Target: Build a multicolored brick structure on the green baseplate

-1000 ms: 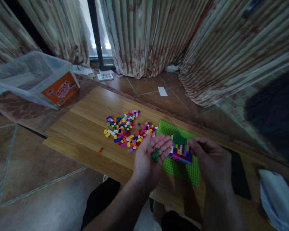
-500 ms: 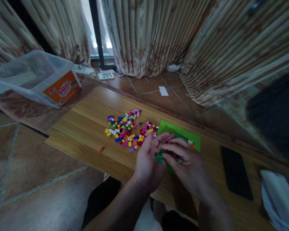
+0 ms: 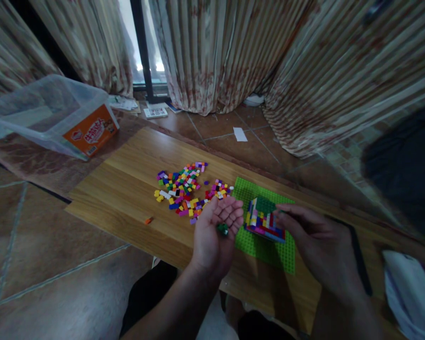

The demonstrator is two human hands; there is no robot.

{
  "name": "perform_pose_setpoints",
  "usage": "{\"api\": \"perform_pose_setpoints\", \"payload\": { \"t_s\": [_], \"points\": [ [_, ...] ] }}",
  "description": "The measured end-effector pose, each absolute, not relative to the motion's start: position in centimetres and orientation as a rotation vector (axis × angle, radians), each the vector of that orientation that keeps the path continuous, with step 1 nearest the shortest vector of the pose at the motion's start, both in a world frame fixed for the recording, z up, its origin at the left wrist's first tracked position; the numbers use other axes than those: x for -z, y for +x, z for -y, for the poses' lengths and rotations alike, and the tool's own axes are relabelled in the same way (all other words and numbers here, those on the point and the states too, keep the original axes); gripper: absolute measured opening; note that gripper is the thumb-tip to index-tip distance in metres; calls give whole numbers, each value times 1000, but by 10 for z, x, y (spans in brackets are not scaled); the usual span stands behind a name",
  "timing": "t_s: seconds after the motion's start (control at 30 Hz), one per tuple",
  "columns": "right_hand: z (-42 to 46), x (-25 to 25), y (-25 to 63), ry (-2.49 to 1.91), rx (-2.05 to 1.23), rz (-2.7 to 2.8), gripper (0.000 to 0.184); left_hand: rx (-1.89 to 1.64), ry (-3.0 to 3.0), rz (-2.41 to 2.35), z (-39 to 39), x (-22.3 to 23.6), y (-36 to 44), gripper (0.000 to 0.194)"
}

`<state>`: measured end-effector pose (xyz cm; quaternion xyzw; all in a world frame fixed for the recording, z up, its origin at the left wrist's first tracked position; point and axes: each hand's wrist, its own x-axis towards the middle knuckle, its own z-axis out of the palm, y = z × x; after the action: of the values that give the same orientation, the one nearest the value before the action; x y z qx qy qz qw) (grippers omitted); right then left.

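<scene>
My left hand (image 3: pixel 216 241) is turned palm up and cupped, holding a few small dark green toy bricks (image 3: pixel 222 229). To its right stands a block-shaped build of multicoloured bricks (image 3: pixel 264 222) with a green top, on a bright green studded baseplate (image 3: pixel 241 189). At the right edge of that build is my right hand (image 3: pixel 310 233), thumb and forefinger pinched on a small green brick (image 3: pixel 279 212) that is mostly hidden by the fingers. Whether this brick touches the build I cannot tell.
A loose heap of mixed bricks (image 3: pixel 184 186) lies on the wooden table (image 3: pixel 109 189), with one orange brick (image 3: pixel 148 220) apart. At the left is a clear plastic bin (image 3: pixel 49 127). A black phone-like slab (image 3: pixel 357 259) and a whitish item (image 3: pixel 409 288) lie at the right.
My right hand has left the left palm and moved right to the build, taking a green brick. The left hand has shifted slightly left, and the build now shows.
</scene>
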<state>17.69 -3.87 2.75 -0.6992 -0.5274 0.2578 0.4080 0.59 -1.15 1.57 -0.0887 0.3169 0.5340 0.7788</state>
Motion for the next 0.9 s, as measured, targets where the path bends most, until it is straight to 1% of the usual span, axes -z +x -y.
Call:
{"api": "perform_pose_setpoints", "payload": {
  "t_s": [0.17, 0.27, 0.47, 0.9],
  "points": [
    [37, -26, 199, -1988, -569, 1458, 32, -1139, -193, -679, 12, -17, 7, 32],
    [35, -25, 200, -2032, -630, 1436, 36, -1139, -191, -680, 12, -17, 7, 31],
    [31, -20, 193, -2082, -679, 1353, 26, -1142, -188, -680, 11, -16, 7, 31],
    [22, -5, 185, -2092, -537, 1389, 29, -1145, -188, -684, 12, -17, 5, 30]
  ]
}}
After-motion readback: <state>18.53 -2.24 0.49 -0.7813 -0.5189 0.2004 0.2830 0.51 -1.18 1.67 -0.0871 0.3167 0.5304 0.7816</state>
